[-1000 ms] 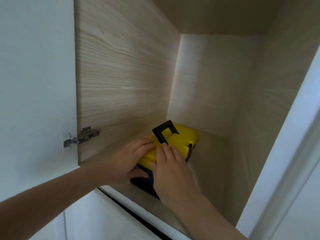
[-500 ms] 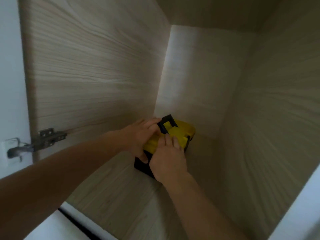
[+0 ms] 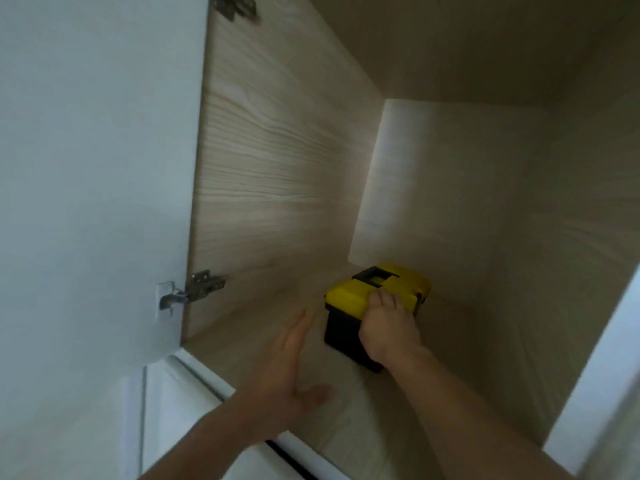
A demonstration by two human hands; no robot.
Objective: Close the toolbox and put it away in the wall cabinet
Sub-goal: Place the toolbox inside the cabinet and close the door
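Observation:
The toolbox, black with a shut yellow lid and a black handle lying flat, stands on the floor of the wall cabinet, deep inside near the back wall. My right hand rests on the toolbox's near end, fingers curled over the lid's edge. My left hand hovers open to the left of the toolbox, apart from it, fingers spread and holding nothing.
The cabinet's white door stands open on the left, held by metal hinges. Light wood panels form the left side wall and back wall. A white frame edge borders the right side.
My left hand has let go of the toolbox and drawn back toward the cabinet's front. The handle has dropped flat. My right hand stays on the lid.

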